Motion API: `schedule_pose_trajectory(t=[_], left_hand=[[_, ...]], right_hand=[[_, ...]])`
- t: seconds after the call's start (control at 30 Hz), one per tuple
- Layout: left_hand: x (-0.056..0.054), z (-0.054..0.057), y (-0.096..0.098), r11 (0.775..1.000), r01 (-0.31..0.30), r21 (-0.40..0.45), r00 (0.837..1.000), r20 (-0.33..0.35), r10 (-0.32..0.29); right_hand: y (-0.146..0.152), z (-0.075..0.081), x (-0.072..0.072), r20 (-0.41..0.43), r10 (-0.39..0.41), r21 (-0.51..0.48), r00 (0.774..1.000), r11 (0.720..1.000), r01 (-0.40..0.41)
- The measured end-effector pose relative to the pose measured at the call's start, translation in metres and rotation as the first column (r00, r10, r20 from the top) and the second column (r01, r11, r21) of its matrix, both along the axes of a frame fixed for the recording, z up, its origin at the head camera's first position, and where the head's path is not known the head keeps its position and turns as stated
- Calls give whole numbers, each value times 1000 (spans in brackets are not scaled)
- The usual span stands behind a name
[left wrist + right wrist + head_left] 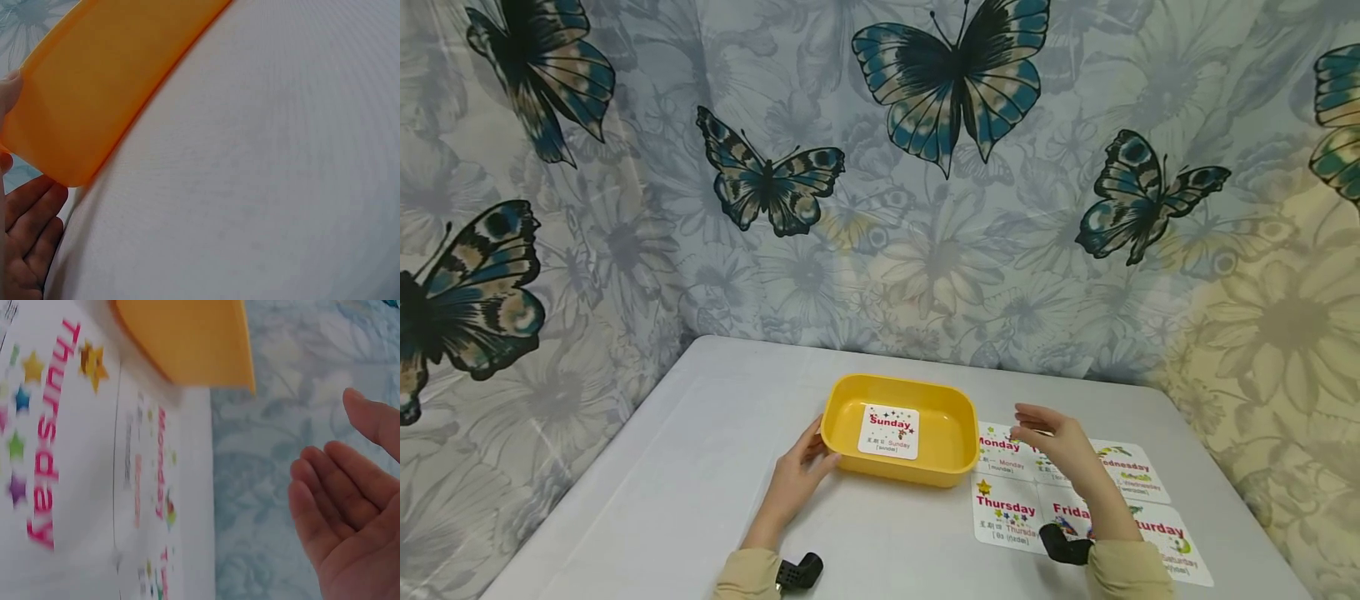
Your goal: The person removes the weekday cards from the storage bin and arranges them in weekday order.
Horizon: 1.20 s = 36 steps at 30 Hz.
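Note:
A shallow yellow plastic tray stands on the white table, with a "Sunday" word card lying flat inside it. My left hand holds the tray at its left end; in the left wrist view the thumb lies on its wall and the fingers sit by the lower corner. To the right of the tray, my right hand hovers over a block of weekday cards, fingers extended and palm turned toward the tray. It holds nothing. The "Thursday" card and "Monday" card lie nearest the tray.
Beside them, the "Wednesday" card, "Friday" card and "Saturday" card lie in two rows, partly covered by the right arm. A butterfly-patterned cloth hangs behind the white table.

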<state>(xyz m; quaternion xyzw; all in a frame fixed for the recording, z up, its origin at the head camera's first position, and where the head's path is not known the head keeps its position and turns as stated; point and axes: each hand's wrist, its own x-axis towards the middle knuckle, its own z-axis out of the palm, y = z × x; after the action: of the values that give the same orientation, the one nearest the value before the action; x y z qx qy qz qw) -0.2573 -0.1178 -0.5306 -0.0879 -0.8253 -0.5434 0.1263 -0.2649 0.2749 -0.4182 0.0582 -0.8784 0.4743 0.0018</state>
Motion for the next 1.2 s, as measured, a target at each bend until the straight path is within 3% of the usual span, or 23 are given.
schedule_pose_trajectory(t=[0.3,0.53,0.93,1.2], left_hand=[[-1,-1,-1,1000,7,-4,1000,10,-7],[-1,0,0,1000,5,-2,1000,9,-5],[0,2,-1,1000,8,2,1000,12,-8],[0,1,0,1000,14,4,1000,-23,-14]], right_hand=[[-53,-3,-18,31,97,-49,995,994,-95],[-84,-8,-29,81,97,-83,992,992,-90],[-119,-19,-40,119,164,-111,979,982,-151],[-130,-30,-47,148,154,-123,977,983,-137]])
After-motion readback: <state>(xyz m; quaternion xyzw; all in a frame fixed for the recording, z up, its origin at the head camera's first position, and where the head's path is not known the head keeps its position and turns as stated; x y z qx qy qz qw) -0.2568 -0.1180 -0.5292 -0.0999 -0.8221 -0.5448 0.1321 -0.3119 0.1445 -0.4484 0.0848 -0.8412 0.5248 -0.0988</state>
